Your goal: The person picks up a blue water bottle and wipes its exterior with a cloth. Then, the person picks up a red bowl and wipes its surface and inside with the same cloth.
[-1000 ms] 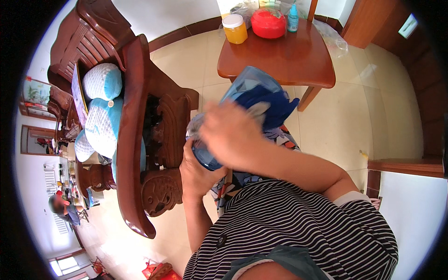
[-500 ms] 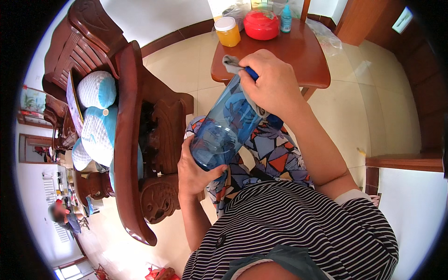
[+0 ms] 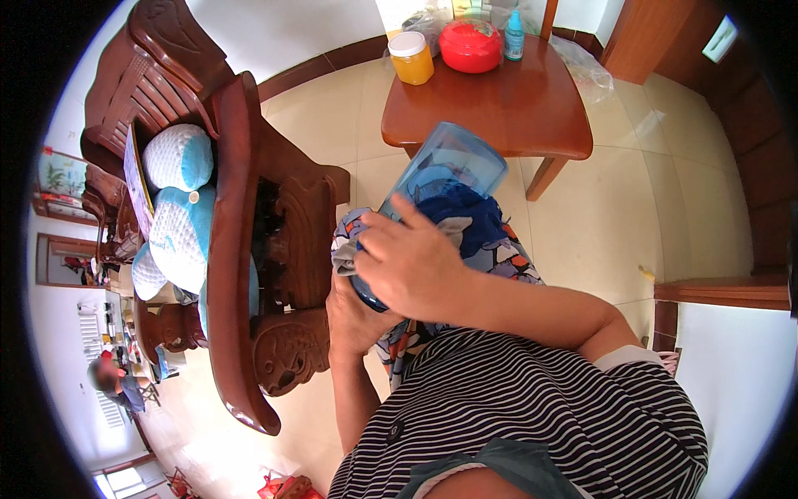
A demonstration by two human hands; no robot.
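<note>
A clear blue plastic container (image 3: pixel 457 158), long and tube-like, lies tilted over my lap, its far end pointing up and right toward the small table. My left hand (image 3: pixel 353 320) grips its near end from below and the left. Over the near part of the container lies my right hand (image 3: pixel 411 262), fingers bent and pressing a grey cloth (image 3: pixel 453 229) against the wall. Another bit of that cloth sticks out left of the fingers. The container's near end is mostly hidden by both hands. Dark blue fabric (image 3: pixel 482 224) shows beside the container, above the patterned trousers (image 3: pixel 515 259).
A brown wooden table (image 3: pixel 532 112) ahead carries a white-lidded yellow jar (image 3: pixel 412 60), a red round container (image 3: pixel 470 48) and a teal bottle (image 3: pixel 514 37). On the left, a carved wooden bench (image 3: pixel 237 249) holds white-and-blue cushions (image 3: pixel 176 233). Far left sits another person (image 3: pixel 125 389).
My right hand has moved with the cloth from the container's far end down to its near end, by my left hand. The container has tipped slightly lower to the right.
</note>
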